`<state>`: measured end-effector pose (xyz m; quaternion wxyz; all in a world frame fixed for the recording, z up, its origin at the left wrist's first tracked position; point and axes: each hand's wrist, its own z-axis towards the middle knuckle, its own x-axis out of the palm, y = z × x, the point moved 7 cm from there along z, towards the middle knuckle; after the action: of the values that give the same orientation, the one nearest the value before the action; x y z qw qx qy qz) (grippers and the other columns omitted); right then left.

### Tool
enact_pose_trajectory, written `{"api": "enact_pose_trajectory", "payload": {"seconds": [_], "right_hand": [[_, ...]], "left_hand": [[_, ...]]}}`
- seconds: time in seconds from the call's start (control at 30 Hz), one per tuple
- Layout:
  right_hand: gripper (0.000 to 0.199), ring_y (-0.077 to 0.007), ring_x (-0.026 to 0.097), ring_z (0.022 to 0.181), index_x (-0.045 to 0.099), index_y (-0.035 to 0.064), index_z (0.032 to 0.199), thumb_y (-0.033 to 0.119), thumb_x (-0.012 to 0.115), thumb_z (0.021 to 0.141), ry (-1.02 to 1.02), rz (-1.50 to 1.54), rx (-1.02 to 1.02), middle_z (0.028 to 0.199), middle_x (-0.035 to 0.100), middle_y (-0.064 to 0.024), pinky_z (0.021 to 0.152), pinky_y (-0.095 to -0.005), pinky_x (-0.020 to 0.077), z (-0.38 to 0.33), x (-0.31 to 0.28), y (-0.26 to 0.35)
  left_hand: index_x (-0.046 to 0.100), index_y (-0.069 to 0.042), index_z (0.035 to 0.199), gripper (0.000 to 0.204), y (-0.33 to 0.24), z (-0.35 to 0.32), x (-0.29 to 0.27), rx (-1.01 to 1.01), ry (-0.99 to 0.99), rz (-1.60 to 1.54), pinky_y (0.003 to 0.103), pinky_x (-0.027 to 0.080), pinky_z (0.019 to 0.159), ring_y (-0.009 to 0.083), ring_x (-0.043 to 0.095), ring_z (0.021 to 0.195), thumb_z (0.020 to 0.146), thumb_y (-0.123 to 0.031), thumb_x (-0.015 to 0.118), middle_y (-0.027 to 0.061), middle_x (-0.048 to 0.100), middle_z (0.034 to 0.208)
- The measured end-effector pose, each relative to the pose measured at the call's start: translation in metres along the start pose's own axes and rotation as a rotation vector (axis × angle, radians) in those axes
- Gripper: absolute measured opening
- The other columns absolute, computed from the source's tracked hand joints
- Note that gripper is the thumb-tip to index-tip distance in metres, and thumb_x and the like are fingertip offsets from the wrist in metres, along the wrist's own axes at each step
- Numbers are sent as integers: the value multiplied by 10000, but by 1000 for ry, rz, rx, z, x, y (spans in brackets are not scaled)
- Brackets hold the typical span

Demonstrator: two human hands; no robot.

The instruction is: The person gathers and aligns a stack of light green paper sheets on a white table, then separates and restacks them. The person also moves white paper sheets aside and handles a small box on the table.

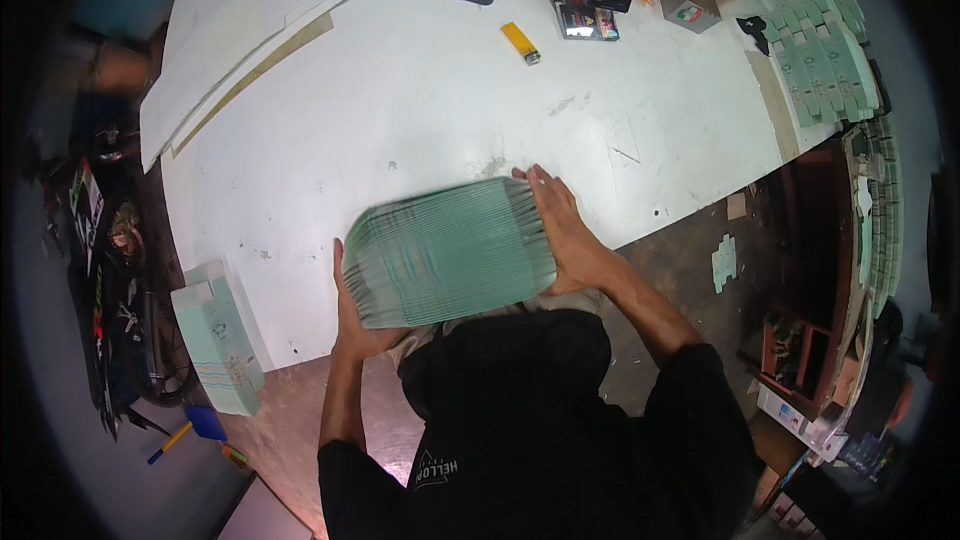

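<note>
Both flat palms, left hand [352, 325] and right hand [562, 230], were pressed against opposite ends of the green card stack [448, 252], held lengthwise between them.

A small packaging or print-finishing workshop. Large scuffed white worktable [420, 110], with big white card sheets [250, 10] piled on its far left corner. Rows of flat green carton blanks [820, 50] fanned out at the table's far right, more stacked down the shelf [880, 210] past that edge. Bare floor [690, 270] below the table's near edge, cluttered tools [110, 270] left of the table.
</note>
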<state>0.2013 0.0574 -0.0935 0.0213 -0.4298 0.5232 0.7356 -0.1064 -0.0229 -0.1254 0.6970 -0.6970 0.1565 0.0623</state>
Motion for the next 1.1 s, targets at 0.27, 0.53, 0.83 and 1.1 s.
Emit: {"api": "enact_pose_trajectory", "payload": {"seconds": [0.27,0.53,0.83,1.1], "right_hand": [[1100,-435,427,1401,365,39,1562,337,948,677,-61,43,104,1483,480,-219,1187,-548,304,-2,3,-23],[983,-435,460,1347,458,57,1491,340,931,677,35,57,4,1434,521,-199,1188,-554,301,17,-17,-6],[867,-405,490,1314,481,56,1460,214,871,702,-136,33,42,1381,561,-169,1167,-513,324,0,-2,-4],[911,-389,497,1327,501,74,1458,245,907,660,-156,-17,-93,1393,567,-172,1157,-512,358,30,-11,-11]], "left_hand": [[273,2,1596,1262,-3,8,-7,23,-97,80,458,515,1096,306,601,1297,637,-282,1044,196,579,1404],[431,24,1491,1109,1,13,-6,12,-147,-41,443,456,1144,307,533,1378,613,-258,1046,192,507,1460],[390,2,1506,959,-12,-2,9,80,-205,-71,434,465,1129,293,558,1343,719,-84,931,184,531,1445],[416,1,1460,948,-14,10,1,92,-283,28,430,488,1084,302,585,1285,706,-125,977,169,547,1373]]}}
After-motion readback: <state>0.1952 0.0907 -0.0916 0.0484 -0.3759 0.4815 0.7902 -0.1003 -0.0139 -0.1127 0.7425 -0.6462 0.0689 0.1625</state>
